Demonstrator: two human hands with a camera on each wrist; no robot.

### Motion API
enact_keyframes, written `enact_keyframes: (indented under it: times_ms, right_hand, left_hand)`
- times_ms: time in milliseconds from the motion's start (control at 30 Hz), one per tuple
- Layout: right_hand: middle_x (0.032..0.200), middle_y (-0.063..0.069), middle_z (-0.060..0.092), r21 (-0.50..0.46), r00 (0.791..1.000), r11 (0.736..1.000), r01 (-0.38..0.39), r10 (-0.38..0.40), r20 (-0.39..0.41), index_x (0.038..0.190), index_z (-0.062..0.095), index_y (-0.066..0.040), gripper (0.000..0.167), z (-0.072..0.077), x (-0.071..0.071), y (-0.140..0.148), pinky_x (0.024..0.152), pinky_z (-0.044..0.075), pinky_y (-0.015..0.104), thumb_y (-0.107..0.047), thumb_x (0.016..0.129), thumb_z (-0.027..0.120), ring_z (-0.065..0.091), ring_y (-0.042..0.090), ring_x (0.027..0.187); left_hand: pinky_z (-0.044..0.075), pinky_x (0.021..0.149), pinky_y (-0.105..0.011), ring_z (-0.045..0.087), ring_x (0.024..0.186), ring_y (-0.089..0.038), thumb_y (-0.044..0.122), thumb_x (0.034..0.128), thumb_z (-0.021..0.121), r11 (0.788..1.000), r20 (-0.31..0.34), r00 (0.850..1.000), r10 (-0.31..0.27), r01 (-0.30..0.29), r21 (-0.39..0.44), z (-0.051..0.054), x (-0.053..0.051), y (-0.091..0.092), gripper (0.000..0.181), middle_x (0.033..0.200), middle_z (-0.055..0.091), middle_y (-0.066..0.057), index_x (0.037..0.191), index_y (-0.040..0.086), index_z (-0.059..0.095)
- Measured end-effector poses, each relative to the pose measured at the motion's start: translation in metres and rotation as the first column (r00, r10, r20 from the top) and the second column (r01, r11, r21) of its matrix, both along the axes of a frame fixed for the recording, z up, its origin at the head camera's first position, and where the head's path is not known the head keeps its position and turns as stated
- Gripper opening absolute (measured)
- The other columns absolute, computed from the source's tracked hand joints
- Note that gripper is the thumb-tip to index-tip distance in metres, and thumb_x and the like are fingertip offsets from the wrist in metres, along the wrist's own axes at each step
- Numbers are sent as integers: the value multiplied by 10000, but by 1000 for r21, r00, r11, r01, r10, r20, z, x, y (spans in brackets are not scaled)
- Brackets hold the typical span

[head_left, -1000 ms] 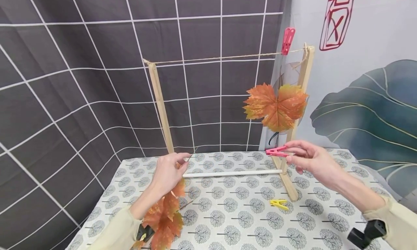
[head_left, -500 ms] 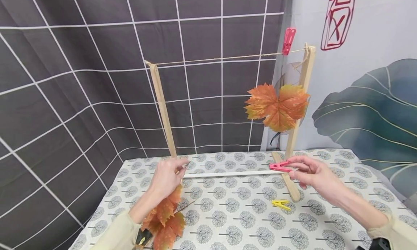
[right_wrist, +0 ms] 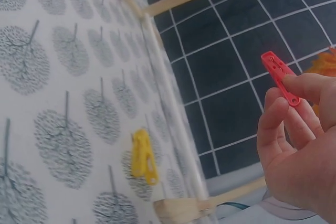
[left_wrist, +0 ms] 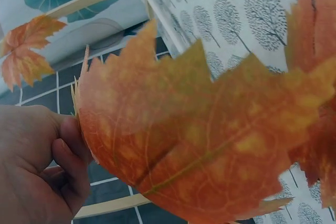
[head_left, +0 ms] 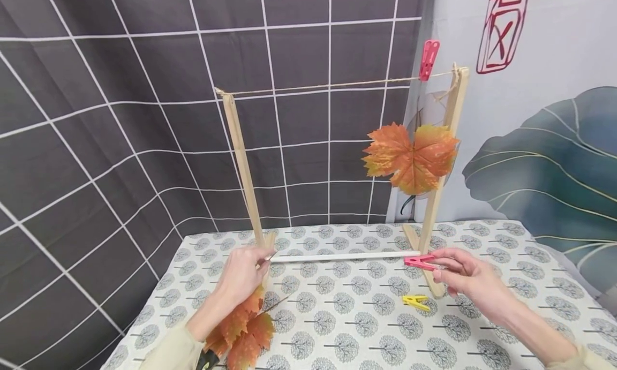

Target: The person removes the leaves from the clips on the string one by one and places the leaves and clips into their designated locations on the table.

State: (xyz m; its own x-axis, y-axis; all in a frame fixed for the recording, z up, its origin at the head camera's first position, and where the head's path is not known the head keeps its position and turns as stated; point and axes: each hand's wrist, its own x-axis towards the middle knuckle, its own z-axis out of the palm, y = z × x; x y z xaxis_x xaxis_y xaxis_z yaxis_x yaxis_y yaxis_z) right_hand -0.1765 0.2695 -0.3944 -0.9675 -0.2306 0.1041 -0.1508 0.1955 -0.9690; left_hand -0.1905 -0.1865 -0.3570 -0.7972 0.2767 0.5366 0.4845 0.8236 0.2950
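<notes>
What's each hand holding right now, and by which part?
Left hand: an orange leaf, pinched at its stem end. Right hand: a pink clothespin, pinched by its handle ends.

Smooth plastic clothespin [right_wrist: 273, 65], matt wooden frame [head_left: 245, 169], rough twine [head_left: 332, 85]

Pink pegs, two: upper peg [head_left: 429, 60], lower peg [head_left: 420, 261]. Yellow peg [head_left: 415, 302], one. Hanging leaf [head_left: 409, 158], one; left-side leaves [head_left: 248, 348] overlap, several, exact count unclear. Wooden uprights, two: left post [head_left: 244, 166], right post [head_left: 430, 214]. White rod [head_left: 342, 257], one. String [head_left: 318, 86], one. Hands, two: left hand [head_left: 243, 271], right hand [head_left: 469, 273].
</notes>
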Motion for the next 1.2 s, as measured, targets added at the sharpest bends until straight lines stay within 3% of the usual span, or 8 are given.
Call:
enact_keyframes:
  times_ms: [167,367,533,833,1067,1200]
  right_hand:
    - [1130,-76,708,-37,1000,999,-4,5,23,1285,598,-180,362,-13,5,-2,597,514,295,-30,957,635,609,189,705]
    - [1152,-77,706,-98,998,995,8,-2,64,1251,615,-151,328,-24,10,-6,571,504,259,-14,954,637,613,157,750]
    - [1154,-129,695,-68,995,997,22,-15,101,1262,610,-152,336,-33,13,-4,598,515,275,-30,950,640,581,152,706]
    - [1135,-116,709,-59,985,996,63,-52,162,1240,607,-115,314,-52,21,-8,561,504,285,-65,936,672,564,146,634]
    - [1146,-137,694,-54,966,996,78,-62,249,1194,645,-253,301,-65,24,-8,582,509,276,-105,936,691,568,152,647]
    - [1143,-128,700,-79,970,996,51,-31,239,1202,655,-262,307,-70,25,-9,560,494,259,-84,952,667,554,125,618]
  left_hand:
    - [437,485,-224,612,622,-180,-96,745,776,999,-2,1000,3,-3,-41,-4,3,-3,262,837,729,-146,963,48,792]
    - [395,453,-228,525,572,-143,-86,756,772,997,69,997,31,-26,-68,-10,8,-7,241,784,712,-122,953,51,796]
    - [450,497,-229,604,654,-165,-79,756,782,995,102,993,53,-44,-87,-16,11,-10,242,851,735,-98,945,71,801]
    - [400,445,-207,490,564,-100,-68,752,791,992,129,989,72,-58,-111,-31,14,-13,247,751,678,-83,944,86,808]
    - [392,426,-205,533,568,-111,-78,747,770,993,148,987,63,-47,-104,-40,15,-12,253,854,738,-135,945,76,807]
    - [376,423,-221,559,582,-131,-56,741,790,990,128,990,66,-49,-131,-46,17,-13,257,832,728,-113,941,104,812]
